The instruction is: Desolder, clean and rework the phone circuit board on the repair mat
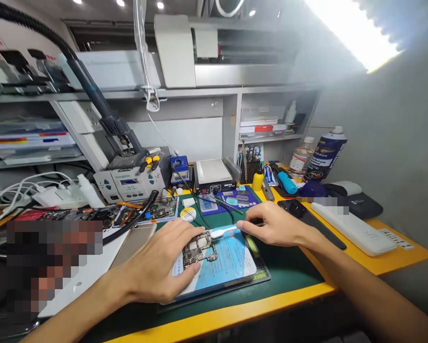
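A small dark circuit board (195, 250) lies on a blue and white printed pad (231, 262) near the table's front edge. My left hand (164, 259) steadies the board from its left side, the thumb at its lower edge and the fingers along its upper left, holding it against the pad. Between the thumb and fingers of my right hand (271, 224) is a white brush-like tool (223, 231). Its head rests at the board's upper right edge.
Behind stand a grey soldering station (130, 183) and a black-fronted device with a pale top (214, 174). A dark phone (312, 221), a white power bank (353, 228) and a spray can (324, 155) are at the right. Cables and boards crowd the left.
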